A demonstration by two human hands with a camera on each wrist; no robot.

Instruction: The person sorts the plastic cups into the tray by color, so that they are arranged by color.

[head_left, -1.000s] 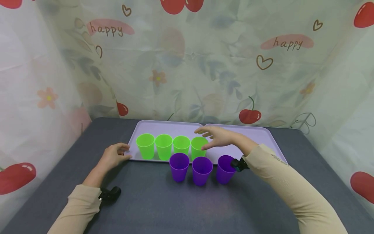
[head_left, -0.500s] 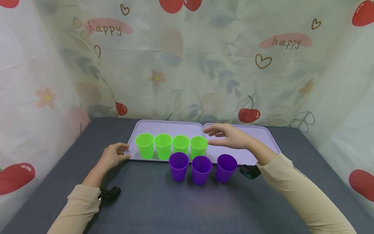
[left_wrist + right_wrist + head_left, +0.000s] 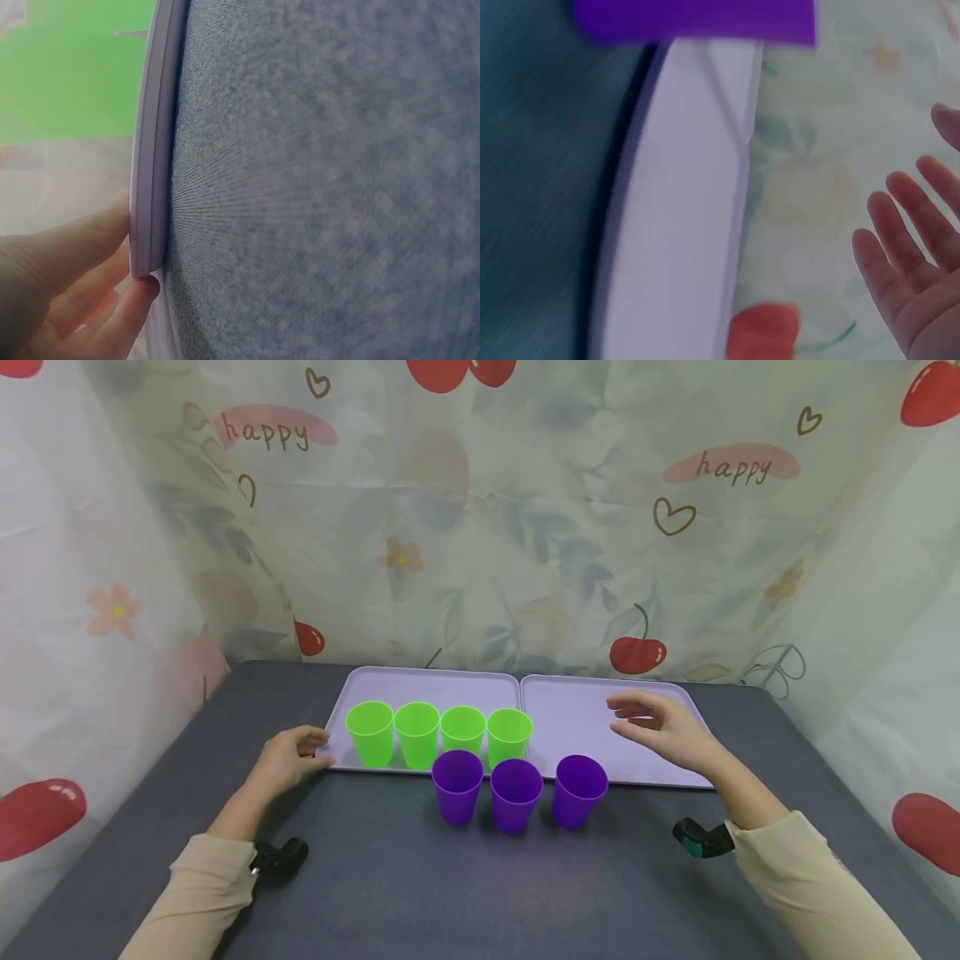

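My left hand (image 3: 288,762) is at the front left corner of the left lilac tray (image 3: 435,683). The left wrist view shows its thumb and a finger pinching the tray's rim (image 3: 151,172). On that tray, several green cups (image 3: 417,737) stand upright in a row along the front, mouths up. Over the right lilac tray (image 3: 566,718) hovers my right hand (image 3: 667,731), holding nothing; its fingers look spread and relaxed in the right wrist view. Three purple cups, left (image 3: 457,789), middle (image 3: 515,797) and right (image 3: 579,793), stand upright just in front of the trays.
Both trays lie side by side, edges meeting, at the back of the dark cloth-covered table (image 3: 450,893). A patterned curtain (image 3: 487,568) closes off the back and sides. A thin cord (image 3: 780,668) hangs near the back right corner.
My right hand has moved away from the rightmost green cup, rightward over the right tray. My left hand has stayed at the left tray's corner, and the cups have stayed in place.
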